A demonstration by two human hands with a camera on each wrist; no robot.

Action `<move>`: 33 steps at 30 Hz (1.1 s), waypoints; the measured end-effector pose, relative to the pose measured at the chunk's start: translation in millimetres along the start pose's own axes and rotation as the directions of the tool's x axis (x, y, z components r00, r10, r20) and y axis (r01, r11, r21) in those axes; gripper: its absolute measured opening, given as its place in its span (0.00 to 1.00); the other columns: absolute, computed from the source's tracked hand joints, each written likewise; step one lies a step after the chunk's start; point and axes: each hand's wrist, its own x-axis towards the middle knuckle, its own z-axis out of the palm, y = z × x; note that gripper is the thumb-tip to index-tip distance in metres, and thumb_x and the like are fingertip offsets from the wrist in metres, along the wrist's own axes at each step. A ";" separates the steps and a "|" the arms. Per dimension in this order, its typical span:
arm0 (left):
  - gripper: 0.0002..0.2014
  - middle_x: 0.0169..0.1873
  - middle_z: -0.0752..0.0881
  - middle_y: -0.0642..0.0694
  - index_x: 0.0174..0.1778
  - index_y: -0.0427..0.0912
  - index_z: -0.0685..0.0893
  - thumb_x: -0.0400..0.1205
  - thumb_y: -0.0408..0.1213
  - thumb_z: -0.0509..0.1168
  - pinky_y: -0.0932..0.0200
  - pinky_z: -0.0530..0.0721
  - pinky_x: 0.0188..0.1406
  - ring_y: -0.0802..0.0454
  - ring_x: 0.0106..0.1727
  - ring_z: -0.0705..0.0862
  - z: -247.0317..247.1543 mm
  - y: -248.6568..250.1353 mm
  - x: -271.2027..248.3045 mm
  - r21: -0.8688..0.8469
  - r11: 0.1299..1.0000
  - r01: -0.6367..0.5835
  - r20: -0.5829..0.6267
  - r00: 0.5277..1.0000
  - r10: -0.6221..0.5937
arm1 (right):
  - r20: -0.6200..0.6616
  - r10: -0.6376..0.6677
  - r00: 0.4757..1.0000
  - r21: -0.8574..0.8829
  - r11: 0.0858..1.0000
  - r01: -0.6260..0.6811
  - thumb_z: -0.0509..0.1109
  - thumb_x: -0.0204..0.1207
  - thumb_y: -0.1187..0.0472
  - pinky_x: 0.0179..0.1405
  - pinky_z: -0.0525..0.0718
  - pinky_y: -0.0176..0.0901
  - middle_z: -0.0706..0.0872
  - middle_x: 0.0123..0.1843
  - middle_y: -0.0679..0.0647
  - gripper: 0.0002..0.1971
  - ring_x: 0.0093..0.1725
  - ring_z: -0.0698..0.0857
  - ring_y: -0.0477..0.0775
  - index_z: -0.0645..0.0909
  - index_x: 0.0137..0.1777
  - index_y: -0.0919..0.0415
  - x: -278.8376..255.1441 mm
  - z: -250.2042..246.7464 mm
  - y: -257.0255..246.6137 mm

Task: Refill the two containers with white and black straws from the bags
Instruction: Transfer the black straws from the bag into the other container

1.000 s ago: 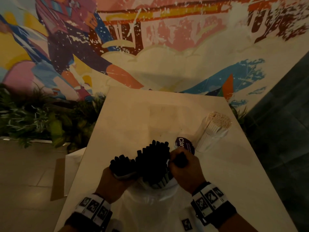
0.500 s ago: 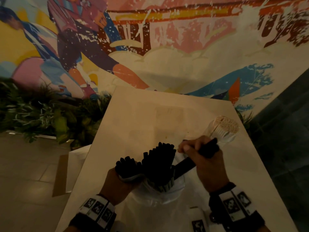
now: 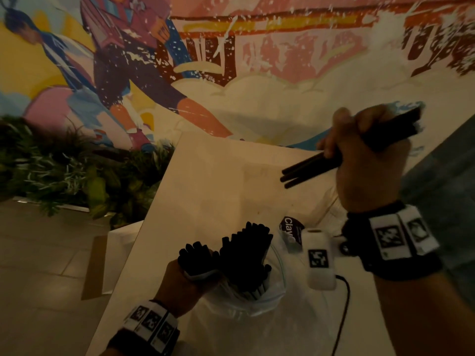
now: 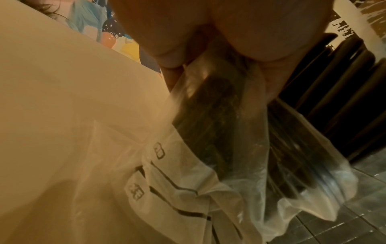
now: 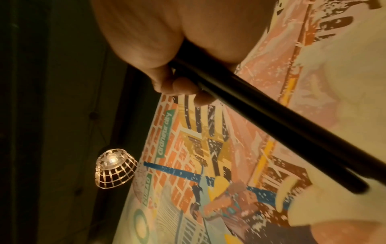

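My left hand (image 3: 187, 278) grips a small bunch of black straws (image 3: 195, 254) through a clear plastic bag (image 4: 208, 102) near the table's front edge. Right beside it a larger bunch of black straws (image 3: 246, 255) stands upright in clear plastic; I cannot tell whether that is a container or a bag. My right hand (image 3: 359, 150) is raised above the table's right side and holds a few black straws (image 3: 308, 170) that slant down to the left. The same held straws (image 5: 271, 122) cross the right wrist view. No white straws show.
The beige table (image 3: 218, 176) runs toward a painted mural wall. A purple label (image 3: 290, 227) lies by my right wrist. A black cable (image 3: 343, 304) trails over crumpled plastic (image 3: 244, 307) at the front. Plants (image 3: 64, 176) line the floor at the left.
My right hand has pulled a few black straws out of the big bunch and lifted them up and to the right. It now hides the white straws. The left hand has stayed put.
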 end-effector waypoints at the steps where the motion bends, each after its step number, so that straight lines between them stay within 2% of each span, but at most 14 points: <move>1: 0.21 0.49 0.79 0.84 0.49 0.87 0.75 0.62 0.59 0.69 0.84 0.73 0.49 0.82 0.52 0.78 2.8 -1.5 0.8 -0.047 0.998 -0.036 -0.029 0.999 0.035 | -0.021 0.011 1.000 -0.023 1.000 -0.011 0.71 0.76 0.68 0.34 0.85 0.48 0.75 0.27 0.54 0.16 0.24 0.80 0.49 0.68 0.34 0.55 -1.2 3.5 11.0; 4: 0.19 0.45 0.85 0.74 0.44 0.81 0.82 0.59 0.56 0.72 0.78 0.80 0.47 0.72 0.50 0.84 3.4 -2.9 2.7 -0.144 0.989 -0.023 0.008 1.000 0.024 | -0.089 0.102 0.991 -0.054 0.993 -0.107 0.75 0.72 0.66 0.38 0.86 0.46 0.78 0.25 0.50 0.17 0.27 0.82 0.50 0.68 0.31 0.55 -10.2 7.0 51.4; 6: 0.20 0.46 0.86 0.72 0.45 0.78 0.83 0.57 0.62 0.75 0.76 0.80 0.47 0.70 0.50 0.84 3.7 -4.7 3.4 -0.128 0.991 -0.028 0.005 1.000 0.028 | -0.133 0.202 0.970 -0.111 0.970 -0.217 0.74 0.75 0.66 0.37 0.86 0.41 0.80 0.26 0.48 0.16 0.28 0.84 0.49 0.70 0.31 0.57 -17.1 4.5 77.4; 9: 0.23 0.48 0.85 0.72 0.48 0.78 0.81 0.57 0.74 0.70 0.78 0.78 0.48 0.70 0.51 0.83 5.4 -11.9 4.2 -0.137 0.990 -0.025 -0.008 1.000 0.024 | -0.069 0.355 0.932 -0.467 0.814 -0.344 0.67 0.76 0.45 0.38 0.78 0.45 0.81 0.28 0.54 0.21 0.33 0.82 0.53 0.77 0.30 0.61 -28.9 -5.5 106.1; 12: 0.24 0.46 0.86 0.70 0.46 0.77 0.82 0.54 0.75 0.70 0.76 0.80 0.47 0.68 0.50 0.85 6.0 -9.1 4.2 -0.137 0.990 -0.017 -0.023 1.000 0.014 | -0.061 0.444 0.894 -0.631 0.676 -0.380 0.59 0.73 0.30 0.29 0.69 0.40 0.79 0.29 0.53 0.34 0.31 0.77 0.42 0.79 0.35 0.66 -36.0 -16.8 119.7; 14: 0.24 0.46 0.86 0.72 0.44 0.78 0.83 0.52 0.76 0.70 0.77 0.80 0.47 0.69 0.50 0.84 5.1 -8.7 2.6 -0.136 0.990 -0.024 -0.042 0.999 0.018 | -0.050 0.494 0.868 -0.680 0.619 -0.392 0.59 0.74 0.31 0.28 0.68 0.39 0.79 0.29 0.53 0.35 0.31 0.77 0.42 0.79 0.37 0.69 -37.6 -19.2 121.2; 17: 0.21 0.45 0.85 0.75 0.43 0.78 0.83 0.54 0.70 0.74 0.78 0.79 0.47 0.73 0.49 0.83 5.7 -5.2 2.0 -0.124 0.992 -0.039 -0.057 0.998 0.033 | -0.033 0.520 0.853 -0.698 0.599 -0.392 0.64 0.78 0.41 0.28 0.67 0.43 0.77 0.29 0.51 0.24 0.31 0.76 0.45 0.73 0.30 0.61 -39.3 -20.7 117.6; 19: 0.16 0.42 0.85 0.77 0.42 0.68 0.87 0.60 0.55 0.80 0.74 0.80 0.45 0.76 0.46 0.83 5.5 -4.0 2.3 -0.144 0.989 -0.040 -0.056 0.998 0.033 | 0.006 0.539 0.842 -0.717 0.589 -0.372 0.67 0.74 0.36 0.41 0.74 0.43 0.81 0.37 0.55 0.21 0.39 0.81 0.52 0.74 0.33 0.53 -39.9 -21.0 121.8; 21: 0.15 0.38 0.86 0.75 0.41 0.64 0.86 0.61 0.49 0.81 0.72 0.81 0.43 0.74 0.43 0.84 5.7 -3.6 2.5 -0.186 0.982 -0.012 -0.040 0.999 0.004 | 0.038 0.653 0.756 -0.805 0.468 -0.364 0.68 0.64 0.27 0.64 0.76 0.51 0.79 0.63 0.61 0.30 0.64 0.79 0.61 0.78 0.53 0.51 -44.7 -25.5 128.0; 23: 0.18 0.42 0.86 0.74 0.41 0.72 0.86 0.56 0.61 0.78 0.76 0.81 0.44 0.73 0.46 0.84 6.3 -10.4 3.9 -0.141 0.989 -0.039 -0.049 0.998 0.032 | 0.018 0.727 0.687 -0.798 0.424 -0.428 0.73 0.64 0.32 0.77 0.66 0.57 0.61 0.82 0.57 0.48 0.79 0.63 0.60 0.62 0.79 0.54 -48.7 -32.0 126.8; 25: 0.20 0.45 0.83 0.79 0.44 0.82 0.80 0.56 0.66 0.73 0.80 0.77 0.47 0.78 0.49 0.81 7.3 -14.8 2.8 -0.094 0.995 -0.035 -0.059 0.998 0.029 | 0.026 0.713 0.700 -0.753 0.475 -0.456 0.76 0.65 0.38 0.78 0.64 0.55 0.54 0.85 0.53 0.53 0.82 0.58 0.56 0.50 0.83 0.53 -52.9 -36.5 117.3; 27: 0.20 0.46 0.82 0.80 0.46 0.83 0.79 0.58 0.66 0.72 0.81 0.76 0.48 0.79 0.50 0.80 7.2 -14.2 3.2 -0.085 0.995 -0.057 -0.035 0.998 0.054 | 0.032 0.677 0.735 -0.690 0.547 -0.474 0.78 0.67 0.44 0.74 0.70 0.53 0.60 0.83 0.52 0.48 0.79 0.65 0.56 0.55 0.82 0.53 -61.0 -41.5 108.3; 30: 0.20 0.45 0.85 0.76 0.47 0.78 0.82 0.60 0.55 0.72 0.80 0.78 0.48 0.76 0.50 0.82 7.4 -16.8 5.0 -0.101 0.991 -0.082 -0.050 0.996 0.077 | 0.067 0.622 0.780 -0.514 0.692 -0.508 0.77 0.71 0.65 0.60 0.82 0.48 0.78 0.71 0.50 0.27 0.65 0.80 0.52 0.74 0.68 0.49 -81.9 -45.1 87.9; 33: 0.20 0.47 0.85 0.73 0.48 0.75 0.82 0.60 0.56 0.72 0.79 0.78 0.48 0.73 0.51 0.83 8.2 -21.3 7.1 -0.077 0.994 -0.082 -0.053 0.996 0.078 | 0.236 0.597 0.767 -0.409 0.777 -0.479 0.68 0.69 0.83 0.53 0.84 0.43 0.85 0.60 0.48 0.31 0.55 0.86 0.49 0.77 0.60 0.44 -112.1 -48.1 64.5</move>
